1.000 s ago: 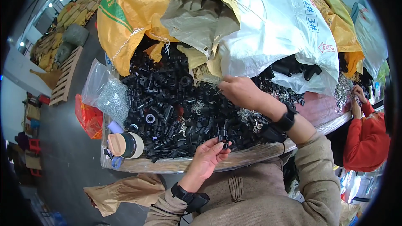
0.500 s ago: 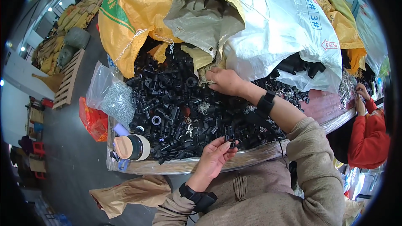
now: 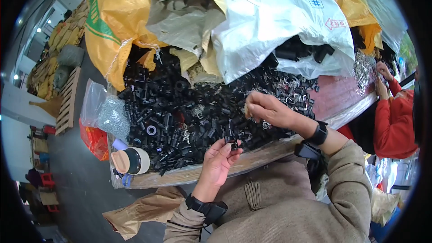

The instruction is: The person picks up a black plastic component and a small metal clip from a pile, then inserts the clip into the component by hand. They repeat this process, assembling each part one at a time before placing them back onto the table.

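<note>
My left hand (image 3: 219,159) is closed over the table's front edge, pinching a small black plastic fitting (image 3: 231,140) upright between thumb and fingers. Above and to its right, my right hand (image 3: 268,108) hovers with its fingertips pressed together. Something small and pale may sit at those fingertips, too small to name. Beneath both hands spreads a heap of black plastic fittings (image 3: 168,103), with small silvery metal clips (image 3: 198,110) strewn among them. A beige, open-mouthed sack (image 3: 186,15) lies behind the heap, its lower opening facing the parts.
A yellow sack (image 3: 112,31) and a white sack (image 3: 274,22) stand along the back. At the left are a clear bag of screws (image 3: 114,117), a cup with a beige lid (image 3: 135,160) and a red bag (image 3: 93,139). A co-worker in a red sleeve (image 3: 389,126) works at far right.
My right hand has drawn back from the beige sack's lower opening toward me and to the right. The left hand still holds the black fitting. The whole view has shifted somewhat.
</note>
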The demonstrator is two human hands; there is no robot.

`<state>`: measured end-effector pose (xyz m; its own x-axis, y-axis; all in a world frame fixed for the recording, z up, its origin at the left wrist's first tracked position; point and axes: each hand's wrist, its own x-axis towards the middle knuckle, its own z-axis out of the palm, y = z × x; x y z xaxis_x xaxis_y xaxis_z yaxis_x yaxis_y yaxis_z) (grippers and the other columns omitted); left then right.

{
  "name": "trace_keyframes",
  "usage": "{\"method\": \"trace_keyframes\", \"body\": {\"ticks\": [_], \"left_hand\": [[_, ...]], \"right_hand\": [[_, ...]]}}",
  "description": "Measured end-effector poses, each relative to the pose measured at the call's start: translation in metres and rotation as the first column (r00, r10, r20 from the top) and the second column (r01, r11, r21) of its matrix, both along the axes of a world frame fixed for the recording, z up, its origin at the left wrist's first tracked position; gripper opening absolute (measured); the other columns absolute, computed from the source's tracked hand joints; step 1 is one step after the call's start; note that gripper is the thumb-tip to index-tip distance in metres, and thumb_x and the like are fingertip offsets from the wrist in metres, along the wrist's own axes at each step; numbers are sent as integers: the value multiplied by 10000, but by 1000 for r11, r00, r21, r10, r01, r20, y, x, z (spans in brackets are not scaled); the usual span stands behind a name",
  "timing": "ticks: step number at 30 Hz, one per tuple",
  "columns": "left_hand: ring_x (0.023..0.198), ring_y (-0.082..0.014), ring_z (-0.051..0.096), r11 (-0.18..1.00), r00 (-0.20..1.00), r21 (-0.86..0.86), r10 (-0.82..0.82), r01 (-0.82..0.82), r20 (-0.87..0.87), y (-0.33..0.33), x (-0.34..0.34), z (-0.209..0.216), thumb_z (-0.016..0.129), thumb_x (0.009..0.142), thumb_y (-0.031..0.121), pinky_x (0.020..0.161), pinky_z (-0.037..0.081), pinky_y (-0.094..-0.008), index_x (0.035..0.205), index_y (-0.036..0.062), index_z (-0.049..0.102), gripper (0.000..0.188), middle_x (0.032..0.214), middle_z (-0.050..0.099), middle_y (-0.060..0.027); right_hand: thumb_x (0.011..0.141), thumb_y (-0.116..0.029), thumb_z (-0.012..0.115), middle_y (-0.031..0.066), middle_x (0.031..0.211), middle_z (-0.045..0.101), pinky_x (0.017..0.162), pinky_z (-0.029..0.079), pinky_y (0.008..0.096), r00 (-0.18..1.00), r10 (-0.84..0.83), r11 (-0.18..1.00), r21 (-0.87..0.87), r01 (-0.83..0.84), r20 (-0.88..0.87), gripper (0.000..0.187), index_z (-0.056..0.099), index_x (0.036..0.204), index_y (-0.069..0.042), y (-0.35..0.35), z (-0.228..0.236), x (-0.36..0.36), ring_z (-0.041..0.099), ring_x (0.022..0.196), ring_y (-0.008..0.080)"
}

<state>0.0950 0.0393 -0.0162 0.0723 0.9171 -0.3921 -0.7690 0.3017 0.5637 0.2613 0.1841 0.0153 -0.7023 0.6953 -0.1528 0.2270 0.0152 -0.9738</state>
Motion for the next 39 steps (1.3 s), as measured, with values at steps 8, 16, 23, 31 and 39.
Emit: {"method": "trace_keyframes", "body": {"ticks": [8,16,23,31,39], "left_hand": [[823,-217,587,997,996,-13,-82,82,-28,19,47,-12,559,788,93,699,500,-272,998,-1,503,236,930,573,-118],[814,-212,588,991,992,-42,-122,123,25,26,61,-30,584,769,70,687,495,-260,1011,-3,495,268,918,576,-101],[773,-201,595,988,990,-55,-142,141,-10,30,69,-29,600,761,90,666,502,-256,977,-11,515,254,907,578,-100],[736,-201,602,989,993,-88,-117,116,0,35,83,-24,605,757,97,640,510,-254,932,-11,537,217,858,590,-98],[703,-207,604,982,992,-135,-129,129,10,53,88,-25,555,771,95,596,519,-249,920,-32,533,197,838,592,-144]], "right_hand": [[821,-200,524,105,914,500,703,405,282,957,69,979,203,-10,-283,179,511,779,-26,-31,-23,48,491,831,173],[805,-194,534,127,991,457,776,373,312,977,44,919,392,43,-210,156,518,772,-42,-34,-35,52,451,919,234],[819,-192,527,110,1031,424,788,351,312,958,-5,944,314,98,-285,151,482,804,-49,-36,-50,56,418,941,181],[806,-150,549,90,1019,397,653,383,209,886,-307,952,-115,285,-348,152,449,861,-50,-60,-73,60,425,777,80],[734,-125,612,59,843,445,619,404,245,944,-278,953,73,294,-181,194,476,841,-37,-28,-40,98,489,736,136]]}}
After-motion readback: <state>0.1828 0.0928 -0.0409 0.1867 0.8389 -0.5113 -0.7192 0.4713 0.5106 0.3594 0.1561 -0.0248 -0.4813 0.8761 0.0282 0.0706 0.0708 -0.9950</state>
